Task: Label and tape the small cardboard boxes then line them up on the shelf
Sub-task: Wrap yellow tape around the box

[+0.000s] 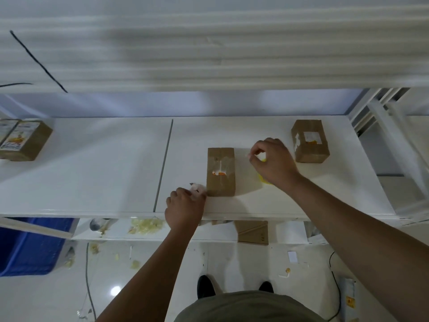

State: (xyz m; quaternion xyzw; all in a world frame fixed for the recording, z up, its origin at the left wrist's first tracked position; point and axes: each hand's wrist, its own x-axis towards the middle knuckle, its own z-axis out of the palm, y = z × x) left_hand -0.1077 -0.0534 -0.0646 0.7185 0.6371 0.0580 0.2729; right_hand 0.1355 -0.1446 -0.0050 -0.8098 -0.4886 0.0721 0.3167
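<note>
A small brown cardboard box (220,171) with a torn label patch lies in the middle of the white shelf (92,173). My left hand (184,206) rests at the shelf's front edge just left of that box, fingers curled over a small crumpled whitish scrap (197,188). My right hand (272,162) hovers right of the box, thumb and forefinger pinching a small pale piece, above a yellow item (263,178) that it mostly hides. A second brown box (310,141) with a torn white label stands at the back right. A labelled box (23,140) sits at the far left.
A lower shelf holds a cardboard piece (253,232), crumpled tape scraps (146,226) and a dark round object (96,224). A blue bin (32,245) stands on the floor at left. Cables (336,289) and paper scraps lie on the floor. White frame posts (394,135) rise at right.
</note>
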